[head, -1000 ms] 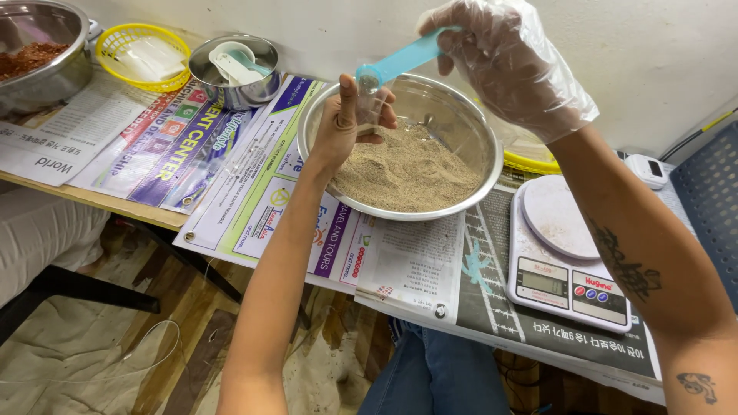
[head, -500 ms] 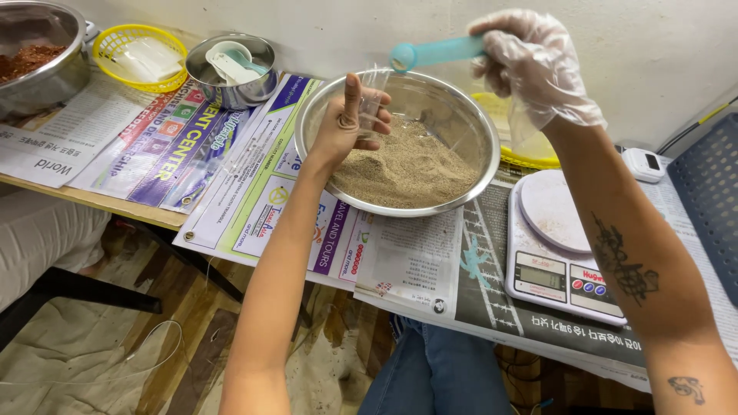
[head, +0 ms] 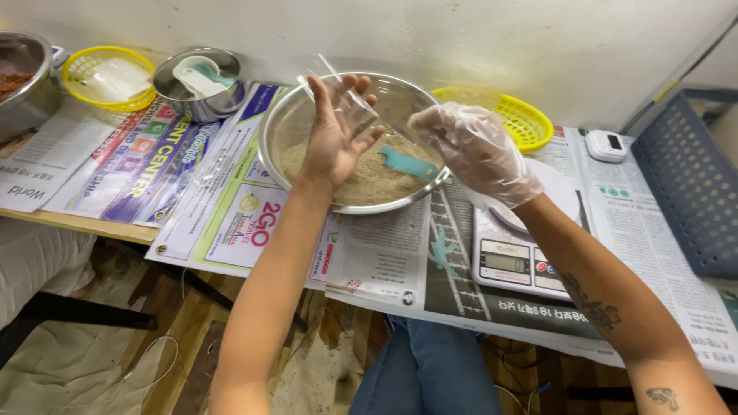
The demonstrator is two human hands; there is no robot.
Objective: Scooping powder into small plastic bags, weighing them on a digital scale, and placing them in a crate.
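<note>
My left hand is raised over the steel bowl, holding a small clear plastic bag that has some of the tan powder in it. The bowl holds a heap of tan powder, and a light blue scoop lies in it. My right hand, in a clear plastic glove, hovers at the bowl's right rim just past the scoop handle, fingers loosely curled and holding nothing.
A white digital scale sits right of the bowl on newspaper. Behind are a yellow basket, a small steel pot with a scoop, another yellow basket, a large pot, a blue crate and a white timer.
My right hand has lowered from above the bowl and let go of the blue scoop, which now lies in the powder. My left hand still holds the bag, slightly higher.
</note>
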